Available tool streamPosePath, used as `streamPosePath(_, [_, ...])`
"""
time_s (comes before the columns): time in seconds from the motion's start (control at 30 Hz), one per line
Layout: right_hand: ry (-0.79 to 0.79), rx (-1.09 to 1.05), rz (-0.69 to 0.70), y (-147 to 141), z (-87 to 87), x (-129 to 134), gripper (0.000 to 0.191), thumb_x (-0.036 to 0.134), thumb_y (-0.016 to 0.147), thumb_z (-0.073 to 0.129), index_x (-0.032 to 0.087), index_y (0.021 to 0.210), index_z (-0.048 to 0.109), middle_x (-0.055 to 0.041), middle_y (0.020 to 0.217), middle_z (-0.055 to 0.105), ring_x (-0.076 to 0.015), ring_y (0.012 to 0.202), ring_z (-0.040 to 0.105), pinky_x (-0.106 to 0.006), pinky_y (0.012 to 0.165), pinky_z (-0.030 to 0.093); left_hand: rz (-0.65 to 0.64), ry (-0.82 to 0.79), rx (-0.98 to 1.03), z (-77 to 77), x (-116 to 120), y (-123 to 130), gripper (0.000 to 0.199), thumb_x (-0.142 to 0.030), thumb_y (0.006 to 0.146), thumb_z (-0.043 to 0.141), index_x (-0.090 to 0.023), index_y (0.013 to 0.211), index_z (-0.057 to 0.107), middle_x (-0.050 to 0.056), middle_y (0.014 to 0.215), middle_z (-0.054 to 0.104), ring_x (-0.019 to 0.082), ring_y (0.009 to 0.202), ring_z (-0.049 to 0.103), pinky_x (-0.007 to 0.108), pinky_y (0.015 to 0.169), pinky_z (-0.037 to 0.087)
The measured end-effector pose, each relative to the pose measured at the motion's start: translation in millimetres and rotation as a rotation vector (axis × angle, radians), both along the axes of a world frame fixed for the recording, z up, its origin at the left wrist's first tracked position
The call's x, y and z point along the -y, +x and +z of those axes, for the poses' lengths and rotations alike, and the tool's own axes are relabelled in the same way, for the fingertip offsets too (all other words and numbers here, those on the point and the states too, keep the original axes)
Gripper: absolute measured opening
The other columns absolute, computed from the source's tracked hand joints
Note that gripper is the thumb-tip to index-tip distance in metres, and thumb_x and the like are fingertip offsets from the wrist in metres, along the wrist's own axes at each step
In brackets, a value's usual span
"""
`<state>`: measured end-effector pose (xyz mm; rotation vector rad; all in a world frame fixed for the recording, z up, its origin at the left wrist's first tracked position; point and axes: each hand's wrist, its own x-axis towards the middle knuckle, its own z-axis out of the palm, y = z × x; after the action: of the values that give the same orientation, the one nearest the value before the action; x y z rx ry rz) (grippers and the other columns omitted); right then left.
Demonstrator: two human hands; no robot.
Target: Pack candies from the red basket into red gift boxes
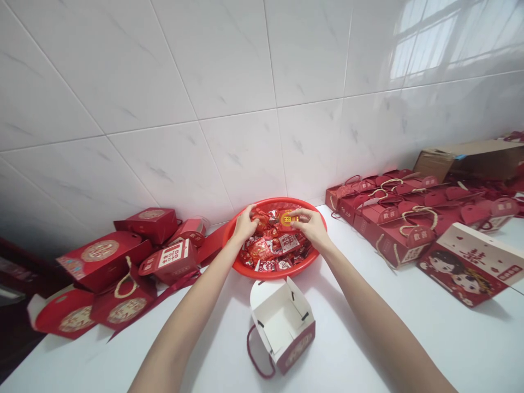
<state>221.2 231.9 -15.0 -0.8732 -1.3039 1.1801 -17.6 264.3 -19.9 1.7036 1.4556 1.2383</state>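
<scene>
A red plastic basket [227, 248] full of red-wrapped candies [268, 248] stands against the wall, with both hands inside its rim. My right hand [311, 226] pinches a red candy packet with a yellow round label [286, 219]. At the basket's left side, my left hand [246, 224] has its fingers closed on a red-wrapped candy [261, 219], partly hidden by the fingers. In front of the basket sits an open gift box [282, 322], white inside and red outside. Its inside shows no candy, and a dark red cord handle [257, 360] hangs at its left.
Several red gift boxes [110, 254] are piled at the left. Rows of red boxes with cord handles [380, 218] fill the right side. A box printed with cartoon figures [470, 267] lies before them, a cardboard carton [475, 155] behind. The tiled wall [241, 158] bounds the white table.
</scene>
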Motion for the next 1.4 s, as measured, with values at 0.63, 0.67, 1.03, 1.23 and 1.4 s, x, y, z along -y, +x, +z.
streamPosePath(0.63, [-0.092, -0.356, -0.169, -3, -5.2, -7, 0.055, 0.014, 0.05, 0.074, 0.021, 0.103, 0.063, -0.0048, 0.102, 0.072, -0.0236, 0.09, 0.071, -0.034, 0.073, 0.058, -0.327, -0.25, -0.96, -13.2, -25, 54, 0.062, -0.014, 0.066, 0.073, -0.023, 0.127, 0.064, 0.011, 0.121, 0.073, 0.03, 0.107, 0.069, 0.033, 0.091, 0.051])
streamPosePath(0.67, [-0.1, -0.379, -0.176, -3, -5.1, -7, 0.054, 0.014, 0.049, 0.074, 0.021, 0.102, 0.062, -0.0044, 0.099, 0.073, -0.0237, 0.089, 0.071, -0.034, 0.072, 0.058, -0.322, -0.242, -0.934, -12.9, -26, 53, 0.059, -0.014, 0.066, 0.072, -0.023, 0.125, 0.066, 0.01, 0.12, 0.073, 0.03, 0.107, 0.069, 0.032, 0.091, 0.051])
streamPosePath(1.03, [-0.109, -0.411, -0.149, -2, -8.8, -12, 0.027, 0.021, 0.058, 0.075, 0.019, 0.083, 0.068, -0.0023, 0.086, 0.075, -0.0211, 0.083, 0.07, -0.036, 0.081, 0.055, -0.234, -0.204, -0.238, 5.5, -28, 35, 0.033, -0.027, 0.074, 0.065, -0.016, 0.103, 0.075, 0.005, 0.087, 0.076, 0.02, 0.082, 0.069, 0.031, 0.077, 0.053])
streamPosePath(1.23, [-0.19, -0.394, -0.165, -5, -12.0, -14, 0.024, 0.026, 0.064, 0.072, 0.023, 0.084, 0.059, 0.0009, 0.078, 0.071, -0.0213, 0.079, 0.07, -0.031, 0.067, 0.055, -0.249, -0.173, 0.141, 19.3, -22, 34, 0.04, -0.044, 0.073, 0.069, -0.016, 0.102, 0.073, 0.012, 0.112, 0.074, 0.023, 0.098, 0.068, 0.033, 0.08, 0.054])
streamPosePath(1.4, [-0.227, -0.383, -0.2, -8, -10.9, -14, 0.022, 0.026, 0.068, 0.068, 0.023, 0.087, 0.057, 0.0014, 0.074, 0.071, -0.0206, 0.071, 0.069, -0.032, 0.063, 0.054, -0.329, -0.178, 0.333, 26.1, -16, 38, 0.058, -0.034, 0.063, 0.082, -0.021, 0.118, 0.069, 0.008, 0.114, 0.073, 0.022, 0.097, 0.068, 0.034, 0.086, 0.052])
